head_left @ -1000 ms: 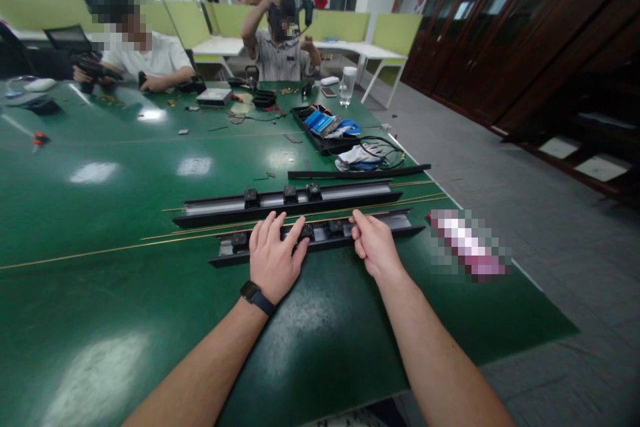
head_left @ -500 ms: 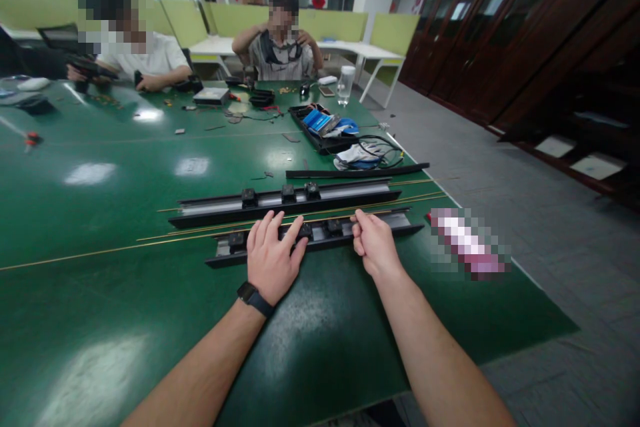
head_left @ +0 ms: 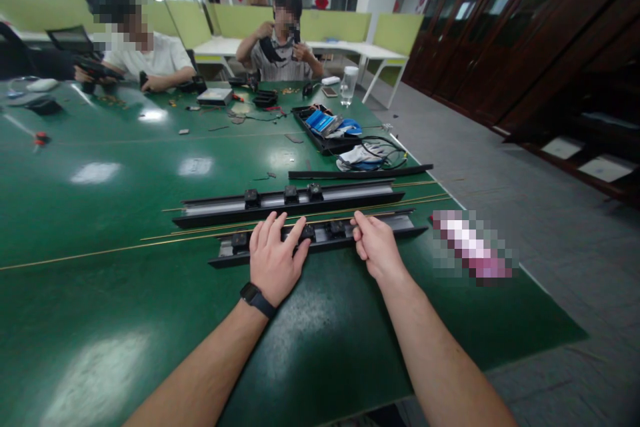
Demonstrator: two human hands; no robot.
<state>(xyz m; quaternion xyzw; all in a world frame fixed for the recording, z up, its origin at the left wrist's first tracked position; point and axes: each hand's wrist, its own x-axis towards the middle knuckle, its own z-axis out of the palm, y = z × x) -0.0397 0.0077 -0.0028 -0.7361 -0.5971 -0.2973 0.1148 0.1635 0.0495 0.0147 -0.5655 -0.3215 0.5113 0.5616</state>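
Note:
Across the near black channel [head_left: 413, 232] lies my left hand [head_left: 275, 260], its fingers spread and palm down. My right hand [head_left: 374, 243] is closed in a pinch on a thin golden rod [head_left: 330, 219], which runs left along the channel's far edge. Inside this channel sit several black blocks, such as one black block [head_left: 336, 228] between my hands. My left hand partly hides the channel and blocks. Just behind is a second black channel [head_left: 350, 203] with a pale strip and black blocks. More thin golden rods [head_left: 100, 253] lie along and between the channels.
A black strip [head_left: 360, 174] lies behind the channels, near gloves [head_left: 363, 157] and a black tray [head_left: 305, 121] with blue items. A blurred pink thing [head_left: 470, 243] lies right, near the table edge. Two people sit across the green table [head_left: 125, 307]; a bottle [head_left: 349, 87] stands there.
The view has shifted slightly. My hands keep nearly the same pose on the channel and rod. Across the table, a person has moved their hands and a dark thing near their head.

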